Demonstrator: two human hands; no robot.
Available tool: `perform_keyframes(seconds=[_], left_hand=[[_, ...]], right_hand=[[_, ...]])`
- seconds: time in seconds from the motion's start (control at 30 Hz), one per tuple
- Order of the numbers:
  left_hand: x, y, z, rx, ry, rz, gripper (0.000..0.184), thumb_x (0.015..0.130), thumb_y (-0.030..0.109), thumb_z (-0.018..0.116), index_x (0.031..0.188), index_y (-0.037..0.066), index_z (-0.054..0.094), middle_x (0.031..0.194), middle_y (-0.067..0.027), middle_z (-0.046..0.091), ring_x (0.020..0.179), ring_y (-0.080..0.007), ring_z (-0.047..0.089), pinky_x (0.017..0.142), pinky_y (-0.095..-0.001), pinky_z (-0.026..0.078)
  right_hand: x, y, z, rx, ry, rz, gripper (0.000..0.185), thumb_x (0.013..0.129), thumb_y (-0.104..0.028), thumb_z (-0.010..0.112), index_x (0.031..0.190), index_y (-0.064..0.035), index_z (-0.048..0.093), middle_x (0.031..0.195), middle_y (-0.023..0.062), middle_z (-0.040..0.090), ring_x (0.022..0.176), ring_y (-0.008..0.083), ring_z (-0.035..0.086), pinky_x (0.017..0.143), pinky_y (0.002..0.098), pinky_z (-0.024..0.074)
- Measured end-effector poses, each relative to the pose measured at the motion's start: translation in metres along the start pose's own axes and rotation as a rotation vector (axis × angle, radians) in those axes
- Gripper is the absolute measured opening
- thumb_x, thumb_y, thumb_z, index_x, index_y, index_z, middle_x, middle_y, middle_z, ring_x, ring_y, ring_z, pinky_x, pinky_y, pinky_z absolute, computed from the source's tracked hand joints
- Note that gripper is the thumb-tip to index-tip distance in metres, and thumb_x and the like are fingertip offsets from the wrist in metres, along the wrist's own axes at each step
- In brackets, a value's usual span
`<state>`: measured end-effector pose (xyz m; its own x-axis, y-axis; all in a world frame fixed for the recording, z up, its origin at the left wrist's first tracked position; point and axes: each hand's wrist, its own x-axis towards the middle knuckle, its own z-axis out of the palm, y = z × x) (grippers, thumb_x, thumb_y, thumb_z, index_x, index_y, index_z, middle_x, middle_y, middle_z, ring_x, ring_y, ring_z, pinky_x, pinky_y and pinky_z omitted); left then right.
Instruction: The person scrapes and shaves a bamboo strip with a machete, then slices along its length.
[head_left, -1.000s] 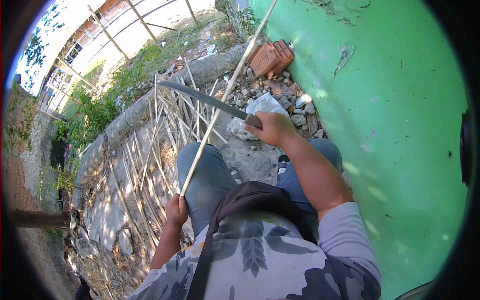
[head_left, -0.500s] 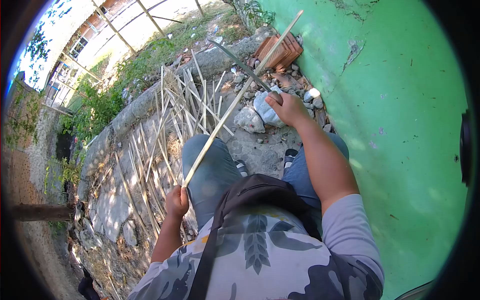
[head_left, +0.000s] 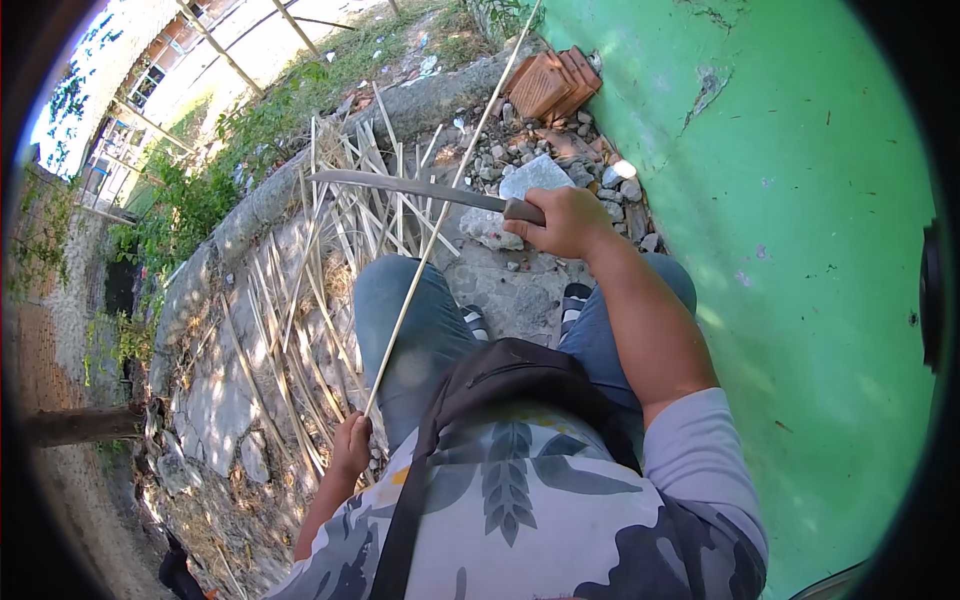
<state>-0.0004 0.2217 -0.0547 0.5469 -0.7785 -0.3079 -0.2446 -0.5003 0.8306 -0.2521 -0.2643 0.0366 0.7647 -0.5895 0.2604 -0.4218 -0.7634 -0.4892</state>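
A long pale strip point(head_left: 423, 262) slants up and away across my left knee, and its near end is in the closed fingers of my left hand point(head_left: 352, 440). My right hand point(head_left: 565, 222) is wrapped round the dark handle of a machete point(head_left: 400, 184). The blade points left and crosses the strip above the knees; whether they touch I cannot tell. Many cut strips point(head_left: 350, 200) lie in a loose pile on the ground beyond and to the left of my left knee.
Reddish tiles point(head_left: 552, 86) are stacked by the green wall point(head_left: 800, 250) on the right. Broken stones point(head_left: 535, 178) lie before my feet. A low concrete kerb point(head_left: 240, 225) runs along the left, with plants behind it. A dark bag point(head_left: 515, 375) rests on my lap.
The machete has swung from pointing up and away to lying nearly level, pointing left. My left hand has moved slightly down and nearer, and the strip stands steeper and looks thinner.
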Motion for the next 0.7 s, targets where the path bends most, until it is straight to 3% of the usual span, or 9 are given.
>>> perform_keyframes(seconds=[0.1,0.2,0.3,0.43,0.7], left_hand=[[-0.002,-0.014,0.005,0.042,0.003,-0.055,0.056,0.11,0.045,0.04,0.073,0.005,0.051,0.066,0.0007,0.046,0.063,-0.0117,0.04,0.06,-0.031,0.037],[0.005,-0.012,0.002,0.096,0.004,-0.024,0.057,0.11,0.047,0.041,0.076,0.003,0.054,0.067,-0.003,0.051,0.062,-0.0159,0.047,0.061,-0.0339,0.041],[0.007,0.023,0.008,0.332,-0.001,-0.048,0.05,0.11,0.043,0.041,0.087,0.002,0.058,0.07,-0.0114,0.059,0.064,-0.0276,0.059,0.062,-0.0409,0.045],[0.002,0.049,0.031,0.543,0.268,0.153,0.039,0.11,0.038,0.039,0.104,0.005,0.058,0.076,-0.0213,0.063,0.074,-0.0455,0.063,0.063,-0.0518,0.047],[0.007,0.033,0.023,0.64,0.185,0.132,0.04,0.108,0.039,0.041,0.103,0.004,0.06,0.076,-0.021,0.061,0.072,-0.045,0.062,0.063,-0.0531,0.046]], right_hand=[[0.005,0.009,0.004,-0.065,-0.044,0.091,0.059,0.088,-0.069,0.063,0.082,-0.01,0.067,0.074,0.0165,0.07,0.076,0.0391,0.071,0.067,0.0496,0.0553],[0.001,0.007,0.011,-0.001,0.006,0.017,0.056,0.09,-0.065,0.063,0.084,-0.0097,0.066,0.071,0.016,0.068,0.071,0.0402,0.07,0.065,0.0498,0.0543],[-0.007,-0.014,0.002,-0.049,-0.053,-0.034,0.055,0.091,-0.064,0.063,0.084,-0.0103,0.066,0.071,0.0155,0.068,0.072,0.0396,0.07,0.065,0.0495,0.0538],[-0.011,-0.021,0.0,-0.133,-0.158,-0.109,0.056,0.09,-0.066,0.062,0.084,-0.0113,0.067,0.073,0.0145,0.069,0.074,0.0384,0.07,0.067,0.049,0.0538],[0.001,-0.027,0.0,-0.133,-0.281,0.044,0.061,0.09,-0.072,0.056,0.092,-0.0122,0.07,0.084,0.0155,0.073,0.085,0.0383,0.072,0.077,0.0502,0.0548]])
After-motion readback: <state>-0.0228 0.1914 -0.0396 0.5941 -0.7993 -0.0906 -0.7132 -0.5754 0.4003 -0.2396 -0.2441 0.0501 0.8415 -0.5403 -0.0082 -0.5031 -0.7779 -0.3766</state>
